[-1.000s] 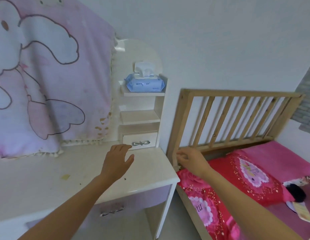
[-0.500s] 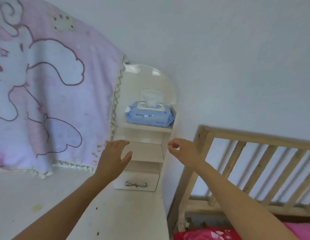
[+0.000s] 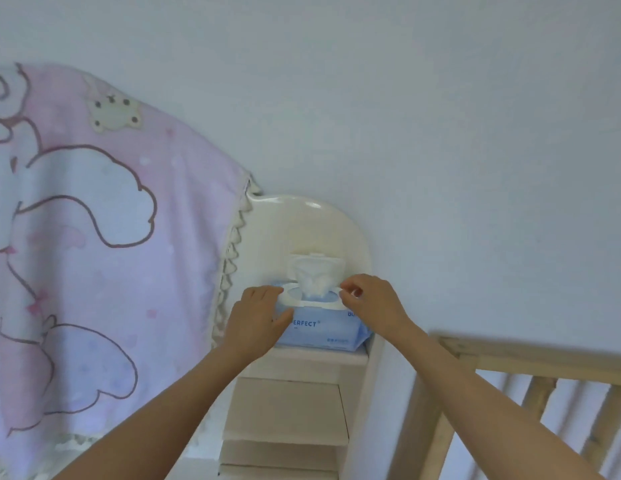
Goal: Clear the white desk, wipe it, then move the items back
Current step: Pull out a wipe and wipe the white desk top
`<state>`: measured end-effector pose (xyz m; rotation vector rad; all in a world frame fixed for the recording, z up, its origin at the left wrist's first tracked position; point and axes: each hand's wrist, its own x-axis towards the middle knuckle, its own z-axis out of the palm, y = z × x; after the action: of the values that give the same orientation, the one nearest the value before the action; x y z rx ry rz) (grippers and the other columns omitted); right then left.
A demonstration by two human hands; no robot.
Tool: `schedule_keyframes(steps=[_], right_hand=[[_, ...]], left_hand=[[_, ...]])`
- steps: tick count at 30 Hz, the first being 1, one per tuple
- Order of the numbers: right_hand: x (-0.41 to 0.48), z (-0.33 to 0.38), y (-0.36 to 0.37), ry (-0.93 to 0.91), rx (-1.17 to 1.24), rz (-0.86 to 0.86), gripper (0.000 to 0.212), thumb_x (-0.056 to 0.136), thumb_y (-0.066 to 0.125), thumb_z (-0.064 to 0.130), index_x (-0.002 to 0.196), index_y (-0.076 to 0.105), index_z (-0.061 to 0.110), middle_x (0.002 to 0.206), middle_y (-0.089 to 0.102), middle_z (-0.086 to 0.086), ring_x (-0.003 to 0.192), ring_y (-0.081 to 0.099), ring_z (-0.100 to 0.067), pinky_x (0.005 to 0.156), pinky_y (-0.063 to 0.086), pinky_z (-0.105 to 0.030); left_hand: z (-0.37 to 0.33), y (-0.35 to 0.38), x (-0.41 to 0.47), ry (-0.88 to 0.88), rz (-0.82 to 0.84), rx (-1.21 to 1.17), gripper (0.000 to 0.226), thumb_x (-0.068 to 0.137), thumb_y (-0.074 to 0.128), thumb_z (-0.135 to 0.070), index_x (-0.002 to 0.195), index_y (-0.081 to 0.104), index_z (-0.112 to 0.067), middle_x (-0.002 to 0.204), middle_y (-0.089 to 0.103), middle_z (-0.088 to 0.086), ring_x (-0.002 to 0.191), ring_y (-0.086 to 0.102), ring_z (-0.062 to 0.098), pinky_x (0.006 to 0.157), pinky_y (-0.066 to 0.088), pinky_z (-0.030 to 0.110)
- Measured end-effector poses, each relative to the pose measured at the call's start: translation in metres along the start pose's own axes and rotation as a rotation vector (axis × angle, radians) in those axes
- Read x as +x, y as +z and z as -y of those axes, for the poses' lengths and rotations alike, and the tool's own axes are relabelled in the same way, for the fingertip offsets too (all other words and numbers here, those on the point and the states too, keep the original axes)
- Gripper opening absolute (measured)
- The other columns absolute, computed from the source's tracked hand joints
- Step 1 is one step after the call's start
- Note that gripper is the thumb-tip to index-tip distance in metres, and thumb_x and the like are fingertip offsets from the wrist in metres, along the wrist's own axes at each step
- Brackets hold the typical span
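Observation:
A blue wet wipes pack (image 3: 323, 332) lies on the top shelf (image 3: 312, 358) of the white desk's small shelf unit. Its white lid flap (image 3: 316, 263) stands open and a white wipe (image 3: 314, 282) sticks up from the opening. My left hand (image 3: 259, 317) grips the pack's left end, fingers over the top and thumb on the front. My right hand (image 3: 375, 303) has its fingers curled at the right rim of the white lid, pinching there beside the wipe. The desk top is out of view.
A pink blanket (image 3: 94, 254) with a cartoon print hangs on the left, covering the desk's back. Lower shelves (image 3: 285, 407) step down under the pack. A wooden bed rail (image 3: 527, 362) stands at the lower right, close to my right forearm. A plain wall fills the top.
My view tilted upward, away from the desk top and bed. Both hands rose from in front of the shelf unit to the wipes pack and took hold of it.

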<state>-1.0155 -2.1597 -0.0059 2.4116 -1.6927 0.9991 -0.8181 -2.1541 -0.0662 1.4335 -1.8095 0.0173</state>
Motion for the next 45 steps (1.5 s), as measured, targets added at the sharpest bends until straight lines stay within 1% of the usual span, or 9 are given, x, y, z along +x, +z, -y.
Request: schedule_keyframes(steps=[5, 15, 19, 24, 28, 32, 37, 41, 45], right_hand=[[0.041, -0.002, 0.010, 0.022, -0.035, 0.104, 0.037, 0.090, 0.052, 0.020, 0.126, 0.052, 0.013, 0.128, 0.055, -0.004, 0.110, 0.052, -0.020, 0.090, 0.038, -0.026], [0.061, 0.004, 0.003, -0.373, -0.479, 0.207, 0.026, 0.093, 0.044, 0.026, 0.101, 0.067, 0.016, 0.101, 0.063, -0.005, 0.095, 0.057, -0.023, 0.069, 0.036, -0.028], [0.064, 0.007, -0.003, -0.289, -0.283, 0.239, 0.016, 0.088, 0.056, 0.019, 0.094, 0.067, 0.008, 0.101, 0.064, -0.005, 0.091, 0.055, -0.017, 0.074, 0.038, -0.024], [0.068, 0.009, -0.015, -0.097, 0.042, 0.357, 0.015, 0.079, 0.063, 0.000, 0.067, 0.059, 0.009, 0.061, 0.057, -0.001, 0.051, 0.051, -0.007, 0.051, 0.041, -0.007], [0.068, 0.013, -0.015, -0.114, -0.047, 0.274, 0.007, 0.079, 0.062, 0.000, 0.083, 0.068, -0.003, 0.071, 0.060, 0.001, 0.061, 0.053, -0.007, 0.051, 0.038, -0.002], [0.075, 0.020, -0.032, -0.194, -0.207, 0.101, 0.015, 0.085, 0.053, 0.006, 0.086, 0.067, 0.005, 0.097, 0.067, -0.007, 0.092, 0.059, -0.021, 0.077, 0.044, -0.024], [0.084, 0.028, -0.059, -0.249, -0.274, -0.189, 0.014, 0.089, 0.050, 0.012, 0.089, 0.063, 0.008, 0.099, 0.057, -0.008, 0.100, 0.047, -0.024, 0.072, 0.039, -0.032], [0.084, 0.031, -0.058, -0.170, -0.121, -0.226, 0.014, 0.091, 0.048, 0.014, 0.095, 0.061, 0.008, 0.106, 0.060, -0.006, 0.104, 0.048, -0.025, 0.086, 0.037, -0.035], [0.086, 0.037, -0.064, -0.080, 0.107, -0.381, 0.014, 0.090, 0.046, 0.010, 0.093, 0.060, 0.006, 0.094, 0.061, -0.003, 0.089, 0.054, -0.020, 0.077, 0.040, -0.030]], left_hand=[[0.006, 0.031, 0.029, 0.006, 0.040, 0.151, 0.051, 0.092, 0.041, -0.046, 0.134, 0.038, -0.017, 0.138, 0.042, -0.001, 0.124, 0.038, 0.019, 0.094, 0.036, 0.030], [0.013, 0.039, 0.031, 0.046, 0.014, 0.219, 0.051, 0.091, 0.038, -0.048, 0.133, 0.038, -0.019, 0.140, 0.038, -0.003, 0.118, 0.041, 0.020, 0.090, 0.038, 0.029], [0.012, 0.038, 0.029, 0.041, 0.013, 0.217, 0.050, 0.092, 0.038, -0.048, 0.133, 0.038, -0.019, 0.141, 0.038, -0.004, 0.117, 0.042, 0.020, 0.089, 0.038, 0.030], [0.010, 0.037, 0.028, 0.036, 0.019, 0.191, 0.049, 0.092, 0.039, -0.046, 0.133, 0.039, -0.019, 0.140, 0.039, -0.003, 0.114, 0.043, 0.020, 0.088, 0.039, 0.030], [0.009, 0.036, 0.029, 0.030, 0.032, 0.188, 0.049, 0.092, 0.039, -0.046, 0.133, 0.038, -0.019, 0.140, 0.038, -0.004, 0.115, 0.043, 0.020, 0.088, 0.040, 0.030], [0.008, 0.035, 0.028, 0.021, 0.035, 0.204, 0.046, 0.092, 0.039, -0.045, 0.130, 0.040, -0.018, 0.136, 0.042, -0.002, 0.112, 0.044, 0.021, 0.085, 0.040, 0.030], [0.008, 0.035, 0.028, 0.019, 0.038, 0.200, 0.046, 0.093, 0.039, -0.045, 0.131, 0.040, -0.019, 0.137, 0.040, -0.004, 0.113, 0.044, 0.020, 0.086, 0.041, 0.030], [0.008, 0.034, 0.028, 0.019, 0.046, 0.176, 0.047, 0.093, 0.039, -0.044, 0.132, 0.039, -0.019, 0.140, 0.038, -0.004, 0.115, 0.043, 0.021, 0.089, 0.041, 0.031], [0.009, 0.033, 0.030, 0.016, 0.061, 0.183, 0.048, 0.093, 0.039, -0.045, 0.133, 0.038, -0.019, 0.141, 0.038, -0.003, 0.115, 0.044, 0.022, 0.089, 0.042, 0.032]])
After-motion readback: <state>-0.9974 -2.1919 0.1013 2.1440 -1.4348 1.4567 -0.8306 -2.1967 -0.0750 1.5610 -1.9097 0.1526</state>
